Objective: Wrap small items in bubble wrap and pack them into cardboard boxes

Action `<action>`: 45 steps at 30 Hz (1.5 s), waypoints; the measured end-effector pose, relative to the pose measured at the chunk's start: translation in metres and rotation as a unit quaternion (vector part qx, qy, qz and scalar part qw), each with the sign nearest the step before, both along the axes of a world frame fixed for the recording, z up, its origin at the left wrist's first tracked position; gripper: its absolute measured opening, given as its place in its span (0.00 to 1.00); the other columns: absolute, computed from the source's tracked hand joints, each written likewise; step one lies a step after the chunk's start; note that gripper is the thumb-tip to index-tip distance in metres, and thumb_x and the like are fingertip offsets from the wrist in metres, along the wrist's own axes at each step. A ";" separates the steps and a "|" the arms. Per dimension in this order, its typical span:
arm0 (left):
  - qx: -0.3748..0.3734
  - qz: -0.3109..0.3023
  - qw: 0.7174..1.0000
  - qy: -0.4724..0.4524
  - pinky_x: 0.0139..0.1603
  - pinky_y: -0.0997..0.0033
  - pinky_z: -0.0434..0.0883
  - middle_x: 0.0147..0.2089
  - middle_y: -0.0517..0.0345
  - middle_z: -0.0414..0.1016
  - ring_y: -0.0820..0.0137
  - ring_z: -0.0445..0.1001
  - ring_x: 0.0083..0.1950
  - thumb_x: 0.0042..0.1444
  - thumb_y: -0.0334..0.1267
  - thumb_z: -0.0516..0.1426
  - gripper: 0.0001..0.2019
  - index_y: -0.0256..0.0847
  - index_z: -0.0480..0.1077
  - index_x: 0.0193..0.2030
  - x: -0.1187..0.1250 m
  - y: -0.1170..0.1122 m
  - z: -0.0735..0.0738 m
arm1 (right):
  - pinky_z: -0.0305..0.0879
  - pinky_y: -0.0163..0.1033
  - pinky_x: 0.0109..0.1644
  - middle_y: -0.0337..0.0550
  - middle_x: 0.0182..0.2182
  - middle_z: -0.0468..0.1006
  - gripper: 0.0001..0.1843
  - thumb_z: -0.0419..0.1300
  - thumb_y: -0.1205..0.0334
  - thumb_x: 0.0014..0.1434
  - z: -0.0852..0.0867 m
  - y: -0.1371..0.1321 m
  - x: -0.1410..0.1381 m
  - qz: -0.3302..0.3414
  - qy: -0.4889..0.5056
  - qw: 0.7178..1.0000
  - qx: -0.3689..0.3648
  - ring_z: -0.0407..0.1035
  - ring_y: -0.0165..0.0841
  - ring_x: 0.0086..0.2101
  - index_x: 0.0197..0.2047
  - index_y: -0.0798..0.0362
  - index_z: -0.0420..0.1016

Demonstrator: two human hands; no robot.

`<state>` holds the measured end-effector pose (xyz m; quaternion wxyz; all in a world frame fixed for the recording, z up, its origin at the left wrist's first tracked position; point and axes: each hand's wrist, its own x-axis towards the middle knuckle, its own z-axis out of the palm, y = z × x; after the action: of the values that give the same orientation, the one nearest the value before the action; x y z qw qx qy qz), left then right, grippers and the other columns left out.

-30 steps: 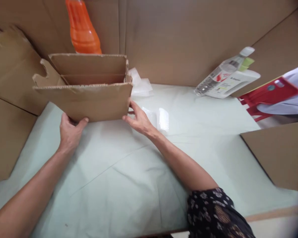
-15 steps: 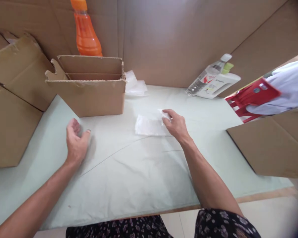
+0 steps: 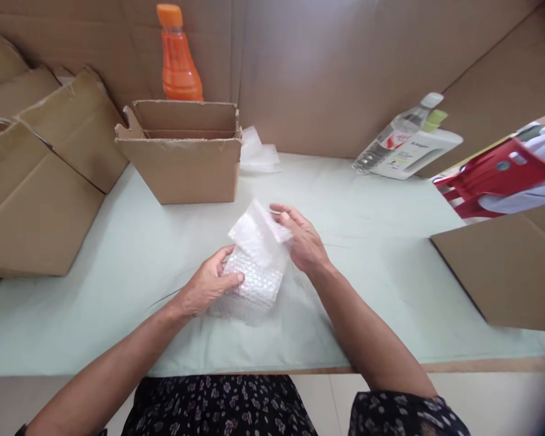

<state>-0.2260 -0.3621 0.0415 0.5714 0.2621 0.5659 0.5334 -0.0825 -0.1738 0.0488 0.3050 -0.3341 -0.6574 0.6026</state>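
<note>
A clear bubble wrap pouch [image 3: 257, 275] is held up over the middle of the cloth, tilted, its upper flap folded outward. My left hand [image 3: 213, 280] pinches its left side, thumb lying on the front face. At the pouch's upper right, my right hand [image 3: 300, 237] has its fingers curled at the flap; part of its grip is hidden behind the plastic. Beyond the hands stands an open cardboard box [image 3: 186, 169], and more white, translucent sheets or pouches [image 3: 258, 154] lie against its right side.
An orange bottle [image 3: 180, 66] rises behind the box. Cardboard boxes [image 3: 40, 200] crowd the left side. A clear bottle [image 3: 397, 133] and a white jug [image 3: 418, 154] lean at the back right. Another cardboard piece [image 3: 504, 272] and a red plastic chair [image 3: 504, 175] are at right.
My right hand has brought the pouch up off the cloth and nearer to me. My left hand has moved right from beside the box and taken hold of the pouch's left side.
</note>
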 end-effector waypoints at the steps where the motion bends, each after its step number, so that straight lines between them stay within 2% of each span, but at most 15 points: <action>1: -0.030 0.031 0.999 -0.007 0.38 0.64 0.76 0.45 0.47 0.79 0.61 0.79 0.39 0.49 0.48 0.68 0.46 0.37 0.56 0.72 0.003 -0.004 -0.003 | 0.76 0.50 0.50 0.49 0.49 0.81 0.24 0.58 0.40 0.62 -0.003 0.003 0.003 -0.043 -0.011 0.999 0.031 0.77 0.42 0.47 0.53 0.48 0.75; 4: -0.065 0.084 0.994 -0.013 0.27 0.71 0.71 0.45 0.50 0.78 0.68 0.75 0.32 0.48 0.47 0.67 0.53 0.41 0.45 0.76 0.008 -0.019 -0.013 | 0.72 0.54 0.57 0.47 0.49 0.81 0.16 0.57 0.47 0.66 -0.001 -0.008 0.019 -0.097 -0.040 0.982 0.156 0.76 0.41 0.49 0.49 0.46 0.77; 8: -0.039 0.103 0.994 -0.018 0.29 0.72 0.71 0.49 0.50 0.78 0.69 0.75 0.34 0.48 0.44 0.66 0.54 0.43 0.41 0.77 0.010 -0.032 -0.020 | 0.69 0.57 0.60 0.46 0.53 0.81 0.14 0.61 0.55 0.64 0.013 -0.051 0.017 0.118 -0.094 0.926 0.346 0.74 0.44 0.54 0.52 0.43 0.79; 11: -0.030 0.125 0.992 0.014 0.27 0.74 0.68 0.46 0.52 0.79 0.73 0.70 0.29 0.51 0.40 0.64 0.49 0.42 0.44 0.77 0.014 -0.036 -0.025 | 0.60 0.61 0.66 0.48 0.62 0.76 0.19 0.65 0.66 0.56 0.000 -0.057 -0.013 0.214 -0.130 0.875 0.415 0.66 0.51 0.63 0.51 0.45 0.81; 14: -0.026 0.119 0.992 0.038 0.28 0.76 0.66 0.47 0.53 0.79 0.76 0.68 0.27 0.55 0.37 0.60 0.45 0.45 0.45 0.77 0.016 -0.037 -0.029 | 0.63 0.58 0.64 0.49 0.53 0.82 0.10 0.60 0.64 0.59 -0.026 -0.024 -0.043 0.137 -0.130 0.915 0.356 0.72 0.48 0.57 0.42 0.47 0.82; 16: -0.022 0.112 0.993 0.044 0.29 0.76 0.66 0.48 0.53 0.79 0.76 0.69 0.28 0.55 0.36 0.59 0.45 0.46 0.45 0.78 0.015 -0.037 -0.029 | 0.67 0.56 0.60 0.51 0.48 0.83 0.14 0.54 0.57 0.65 -0.040 0.009 -0.053 0.056 -0.134 0.938 0.314 0.75 0.46 0.51 0.44 0.50 0.80; 22: -0.013 0.063 0.998 0.025 0.39 0.70 0.70 0.49 0.51 0.79 0.67 0.74 0.41 0.56 0.41 0.62 0.31 0.41 0.68 0.67 0.003 -0.046 -0.021 | 0.55 0.67 0.67 0.63 0.62 0.72 0.32 0.61 0.46 0.59 -0.049 0.072 -0.019 -0.158 -0.252 0.903 0.310 0.63 0.54 0.62 0.60 0.56 0.71; 24: -0.027 0.041 0.999 0.008 0.41 0.69 0.71 0.51 0.50 0.78 0.65 0.74 0.44 0.56 0.44 0.64 0.27 0.41 0.73 0.62 0.000 -0.056 -0.019 | 0.59 0.65 0.66 0.60 0.64 0.70 0.33 0.60 0.46 0.62 -0.042 0.060 0.012 -0.126 -0.241 0.905 0.326 0.63 0.52 0.63 0.65 0.52 0.67; 26: -0.036 0.033 0.998 -0.025 0.43 0.68 0.71 0.51 0.51 0.77 0.66 0.74 0.45 0.56 0.45 0.65 0.26 0.42 0.74 0.61 -0.001 -0.069 -0.017 | 0.64 0.61 0.65 0.54 0.65 0.71 0.31 0.60 0.50 0.64 -0.031 0.028 0.045 -0.009 -0.229 0.905 0.359 0.65 0.48 0.63 0.68 0.47 0.65; 30: -0.065 0.038 0.984 -0.160 0.36 0.69 0.73 0.42 0.54 0.76 0.68 0.74 0.38 0.54 0.48 0.68 0.28 0.40 0.73 0.60 0.004 -0.081 -0.010 | 0.63 0.60 0.66 0.51 0.68 0.67 0.37 0.62 0.60 0.62 -0.017 -0.065 0.081 0.269 -0.215 0.837 0.425 0.62 0.47 0.66 0.73 0.44 0.59; 32: -0.056 0.065 0.975 -0.206 0.35 0.68 0.75 0.40 0.53 0.76 0.67 0.75 0.37 0.54 0.49 0.68 0.29 0.38 0.71 0.60 0.008 -0.076 -0.006 | 0.65 0.59 0.63 0.53 0.65 0.71 0.40 0.61 0.64 0.60 -0.021 -0.098 0.077 0.294 -0.185 0.830 0.436 0.66 0.47 0.63 0.74 0.47 0.56; 34: -0.028 0.085 0.973 -0.215 0.37 0.66 0.77 0.45 0.49 0.78 0.64 0.78 0.41 0.57 0.52 0.65 0.34 0.39 0.65 0.66 0.011 -0.067 0.000 | 0.69 0.54 0.59 0.50 0.55 0.79 0.39 0.58 0.67 0.60 -0.030 -0.108 0.062 0.241 -0.158 0.859 0.423 0.72 0.44 0.55 0.74 0.48 0.56; 37: 0.005 0.112 0.986 -0.120 0.38 0.61 0.79 0.55 0.42 0.77 0.60 0.80 0.44 0.62 0.55 0.59 0.42 0.42 0.46 0.76 0.011 -0.058 0.004 | 0.70 0.52 0.54 0.48 0.46 0.82 0.35 0.57 0.64 0.63 -0.045 -0.087 0.035 0.103 -0.192 0.898 0.382 0.75 0.44 0.46 0.72 0.50 0.58; 40: 0.014 0.116 0.986 0.120 0.42 0.62 0.79 0.59 0.42 0.75 0.63 0.80 0.46 0.63 0.48 0.59 0.37 0.42 0.51 0.75 0.009 -0.062 0.000 | 0.67 0.59 0.57 0.57 0.55 0.79 0.40 0.61 0.53 0.63 -0.050 -0.051 0.021 0.012 -0.244 0.893 0.378 0.73 0.51 0.53 0.74 0.55 0.55; 45: 0.103 0.026 0.869 0.483 0.53 0.55 0.78 0.59 0.45 0.76 0.58 0.76 0.57 0.63 0.33 0.56 0.19 0.41 0.72 0.60 0.002 -0.067 -0.013 | 0.64 0.62 0.63 0.58 0.65 0.70 0.39 0.60 0.48 0.66 -0.038 -0.036 0.045 -0.031 -0.223 0.883 0.411 0.66 0.51 0.63 0.74 0.49 0.53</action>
<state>-0.2236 -0.4293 0.0285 0.1825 0.5294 0.7199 0.4101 -0.0374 -0.2098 0.0110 0.2785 -0.3246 -0.8862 0.1780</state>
